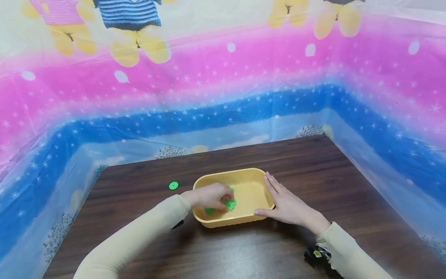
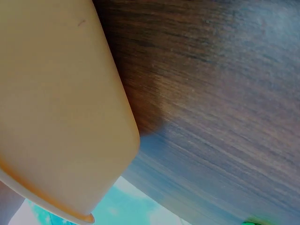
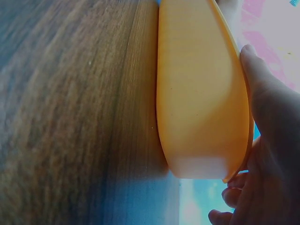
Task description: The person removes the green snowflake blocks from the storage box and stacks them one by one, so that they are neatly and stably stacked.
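A yellow rectangular tub [image 1: 251, 197] stands on the dark wooden table. My left hand [image 1: 210, 195] reaches over its left end, fingers curled down inside. At those fingertips, a green snowflake-shaped disc [image 1: 231, 205] is pinched close over the tub's floor. Another green disc [image 1: 210, 211] lies under the hand, partly hidden by it. My right hand [image 1: 290, 203] rests against the tub's right end, fingers straight along the rim and thumb at the front edge. In the right wrist view, the thumb [image 3: 255, 65] lies along the rim of the tub [image 3: 201, 93].
One more green disc [image 1: 173, 185] lies on the table [image 1: 139, 201] left of the tub. A printed pink and blue cloth [image 1: 209, 85] hangs behind the table and along its sides. Black straps [image 1: 317, 254] show at the sleeves.
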Demonstrator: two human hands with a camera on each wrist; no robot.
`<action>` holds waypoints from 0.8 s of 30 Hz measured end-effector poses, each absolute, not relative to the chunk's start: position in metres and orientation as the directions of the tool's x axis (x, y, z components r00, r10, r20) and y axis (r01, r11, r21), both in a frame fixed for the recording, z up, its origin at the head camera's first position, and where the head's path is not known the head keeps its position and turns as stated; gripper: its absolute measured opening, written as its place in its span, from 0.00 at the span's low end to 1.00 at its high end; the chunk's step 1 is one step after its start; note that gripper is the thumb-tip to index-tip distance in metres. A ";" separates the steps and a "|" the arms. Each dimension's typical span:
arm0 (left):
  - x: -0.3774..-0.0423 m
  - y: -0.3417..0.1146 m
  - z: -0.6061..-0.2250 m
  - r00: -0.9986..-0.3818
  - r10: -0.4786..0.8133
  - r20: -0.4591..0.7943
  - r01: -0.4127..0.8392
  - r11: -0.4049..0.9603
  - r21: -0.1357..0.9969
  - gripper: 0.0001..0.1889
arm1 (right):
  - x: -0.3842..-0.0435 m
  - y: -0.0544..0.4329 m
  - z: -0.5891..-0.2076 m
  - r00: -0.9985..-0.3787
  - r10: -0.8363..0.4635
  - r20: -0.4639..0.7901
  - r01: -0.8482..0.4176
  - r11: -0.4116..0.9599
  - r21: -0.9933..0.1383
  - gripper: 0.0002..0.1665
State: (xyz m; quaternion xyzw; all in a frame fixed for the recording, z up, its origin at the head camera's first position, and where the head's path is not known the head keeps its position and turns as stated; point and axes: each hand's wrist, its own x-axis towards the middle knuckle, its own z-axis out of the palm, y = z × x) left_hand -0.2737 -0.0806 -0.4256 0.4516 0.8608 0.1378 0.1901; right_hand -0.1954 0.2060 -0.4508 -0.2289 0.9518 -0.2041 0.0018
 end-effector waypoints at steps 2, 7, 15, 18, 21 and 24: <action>-0.273 -0.081 -0.426 -0.522 0.830 -0.195 0.724 0.553 0.413 0.13 | -0.196 0.206 -0.451 -0.894 -0.438 0.092 -0.437 0.811 -0.389 0.69; -0.272 -0.081 -0.424 -0.527 0.834 -0.162 0.715 0.538 0.446 0.10 | -0.196 0.205 -0.451 -0.895 -0.437 0.091 -0.436 0.813 -0.386 0.70; -0.273 -0.086 -0.416 -0.511 0.859 -0.031 0.742 0.459 0.489 0.07 | -0.197 0.206 -0.451 -0.892 -0.439 0.107 -0.445 0.811 -0.380 0.70; -0.273 -0.090 -0.411 -0.533 0.846 -0.013 0.729 0.467 0.500 0.09 | -0.196 0.206 -0.452 -0.892 -0.440 0.102 -0.444 0.809 -0.385 0.70; -0.275 -0.096 -0.407 -0.556 0.831 0.008 0.720 0.477 0.504 0.10 | -0.195 0.206 -0.453 -0.892 -0.442 0.097 -0.443 0.809 -0.387 0.69; -0.278 -0.102 -0.400 -0.572 0.819 0.041 0.721 0.478 0.503 0.10 | -0.195 0.206 -0.453 -0.892 -0.440 0.102 -0.443 0.808 -0.388 0.69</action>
